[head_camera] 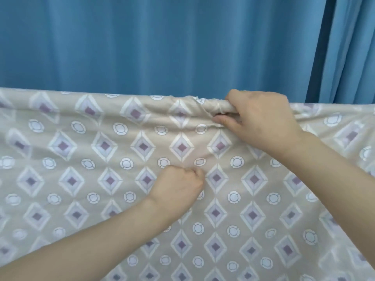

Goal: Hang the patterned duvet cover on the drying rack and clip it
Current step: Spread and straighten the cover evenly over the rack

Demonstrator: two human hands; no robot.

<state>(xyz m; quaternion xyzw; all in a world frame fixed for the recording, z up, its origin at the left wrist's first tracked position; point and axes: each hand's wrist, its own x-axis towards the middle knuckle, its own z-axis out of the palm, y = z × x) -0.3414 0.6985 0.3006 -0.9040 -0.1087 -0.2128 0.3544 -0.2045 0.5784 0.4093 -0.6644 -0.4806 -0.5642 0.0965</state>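
Observation:
The patterned duvet cover (pixel 97 159), beige with purple diamonds and pale circles, hangs over a horizontal bar and fills the lower half of the head view. The bar itself is hidden under the cloth. My right hand (pixel 261 118) grips the bunched top fold at the upper right, fingers curled over the covered bar and thumb underneath. My left hand (pixel 178 185) is lower, near the middle, curled into a fist against the hanging cloth and pinching a bit of the fabric. No clip shows in view.
A blue curtain (pixel 162 43) hangs close behind the covered bar across the whole background, with a second curtain panel (pixel 349 47) at the right.

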